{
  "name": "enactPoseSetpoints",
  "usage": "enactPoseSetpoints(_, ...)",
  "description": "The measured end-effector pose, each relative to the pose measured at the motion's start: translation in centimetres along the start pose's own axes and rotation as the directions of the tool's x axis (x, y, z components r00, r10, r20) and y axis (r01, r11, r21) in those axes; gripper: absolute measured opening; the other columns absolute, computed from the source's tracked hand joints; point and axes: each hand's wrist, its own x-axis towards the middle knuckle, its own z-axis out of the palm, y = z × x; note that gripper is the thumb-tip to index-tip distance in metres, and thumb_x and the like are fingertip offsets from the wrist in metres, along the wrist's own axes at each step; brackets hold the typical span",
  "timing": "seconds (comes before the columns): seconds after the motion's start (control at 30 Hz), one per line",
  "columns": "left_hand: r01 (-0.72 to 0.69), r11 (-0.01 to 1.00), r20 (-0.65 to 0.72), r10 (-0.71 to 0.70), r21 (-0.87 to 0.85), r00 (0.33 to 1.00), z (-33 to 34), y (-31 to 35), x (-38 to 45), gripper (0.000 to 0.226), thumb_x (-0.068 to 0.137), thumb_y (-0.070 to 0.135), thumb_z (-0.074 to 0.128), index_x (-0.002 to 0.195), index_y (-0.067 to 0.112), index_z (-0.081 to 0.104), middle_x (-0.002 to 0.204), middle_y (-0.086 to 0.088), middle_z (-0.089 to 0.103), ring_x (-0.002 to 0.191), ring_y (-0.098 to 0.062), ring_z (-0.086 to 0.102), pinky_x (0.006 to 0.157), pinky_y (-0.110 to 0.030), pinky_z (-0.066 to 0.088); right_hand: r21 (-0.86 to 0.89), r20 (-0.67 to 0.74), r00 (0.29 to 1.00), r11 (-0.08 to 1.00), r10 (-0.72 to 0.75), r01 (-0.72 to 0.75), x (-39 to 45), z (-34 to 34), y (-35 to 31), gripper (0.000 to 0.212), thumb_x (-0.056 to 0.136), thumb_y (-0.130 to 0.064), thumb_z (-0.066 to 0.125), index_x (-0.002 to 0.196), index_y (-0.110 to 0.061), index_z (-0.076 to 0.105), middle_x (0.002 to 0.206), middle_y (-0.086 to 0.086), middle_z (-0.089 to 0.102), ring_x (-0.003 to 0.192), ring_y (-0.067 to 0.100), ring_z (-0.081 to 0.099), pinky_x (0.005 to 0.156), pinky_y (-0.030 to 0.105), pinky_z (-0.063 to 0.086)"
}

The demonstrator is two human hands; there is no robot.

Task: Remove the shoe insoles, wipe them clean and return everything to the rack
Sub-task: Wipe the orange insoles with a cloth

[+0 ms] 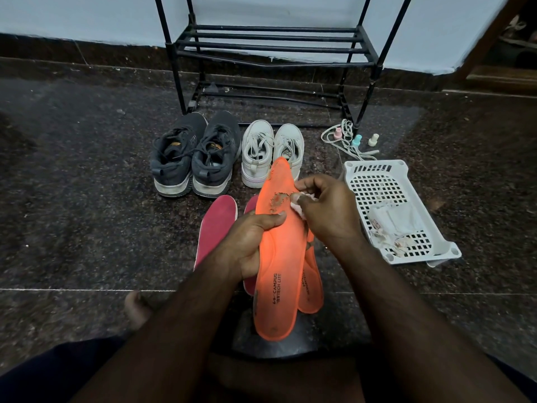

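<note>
Head view, left to right: dark sneakers (pixel 195 154) on floor; left hand (pixel 253 242) gripped orange insole (pixel 279 257) at mid-length, held up over pink insoles (pixel 216 225); right hand (pixel 325 210) pinched what looked like a white wipe (pixel 299 206) against it; white basket (pixel 406 181) beside.

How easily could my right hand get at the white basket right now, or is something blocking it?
Probably easily, once freed. The white basket sits open on the floor just right of the right hand, nothing between them. But its fingers pinch a white wipe against the orange insole.
</note>
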Motion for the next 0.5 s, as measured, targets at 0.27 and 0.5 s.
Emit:
enactPoseSetpoints(0.27, 0.031, 0.999, 0.006, -0.031, -0.033, 1.0, 0.07, 0.08, -0.11, 0.041, 0.091, 0.006, 0.056, 0.132, -0.001, 0.057, 0.115, -0.029, 0.066, 0.09, -0.043, 0.069, 0.078, -0.058, 0.059, 0.065, 0.027, 1.0, 0.998, 0.001, -0.003, 0.07, -0.1, 0.31, 0.015, 0.08, -0.019, 0.077, 0.091, -0.029, 0.071, 0.091, -0.013, 0.071, 0.09, 0.004, 0.066, 0.084, 0.036, 0.057)
enactPoseSetpoints(0.5, 0.045, 0.997, -0.023, -0.047, -0.066, 0.999, 0.16, -0.09, -0.13, 0.048, 0.087, 0.006, 0.059, 0.134, -0.005, 0.056, 0.117, -0.03, 0.065, 0.094, -0.043, 0.069, 0.079, -0.061, 0.058, 0.088, 0.053, 0.997, 0.995, 0.049, -0.054, 0.53, -0.19, 0.54, 0.02, 0.083, -0.006, 0.071, 0.087, -0.026, 0.073, 0.083, -0.007, 0.07, 0.078, 0.009, 0.069, 0.069, 0.03, 0.057)
